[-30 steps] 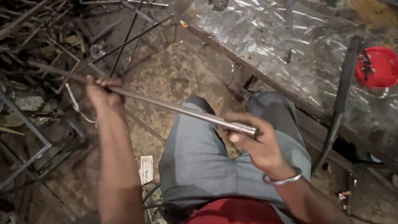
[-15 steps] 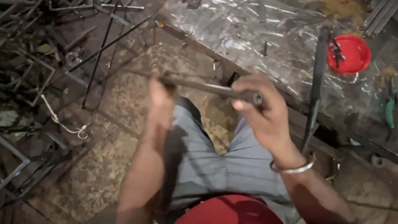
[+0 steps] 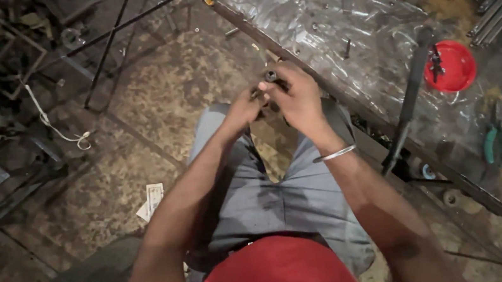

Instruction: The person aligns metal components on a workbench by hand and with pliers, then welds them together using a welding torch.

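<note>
Both my hands meet out in front of me, above my knees and just beside the near edge of the workbench. My right hand is wrapped around a dark metal rod — I see it end-on, only its round tip poking up between my knuckles, so the fingers are curled tight on it. My left hand presses in against the right from the side, its fingers bent toward the same rod, though I cannot tell whether they truly clamp it or only touch it. A thin metal bangle sits on my right wrist. On the bench, well apart from my hands, lie a red round lid, a long dark bar and green-handled pliers — all on a crinkled plastic sheet. To my left, bent rods are heaped on the floor
</note>
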